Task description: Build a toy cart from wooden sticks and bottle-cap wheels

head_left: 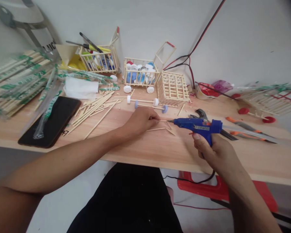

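1. Two hands, centre of frame: L hand (142,121) pinched on thin wooden stick (160,120); R hand (214,152) clamped round blue hot-glue gun (196,126), nozzle (171,121) near stick tip.
2. Upper centre: stick cart (135,64) w/ bottle caps (142,72), wheels on; loose cap-wheel axles (145,101) below, unattached.

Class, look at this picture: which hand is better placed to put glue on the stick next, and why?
Probably the right hand: it grips the blue plastic hot glue gun, its nozzle close to the thin wooden stick. The left hand is busy pinching that stick.
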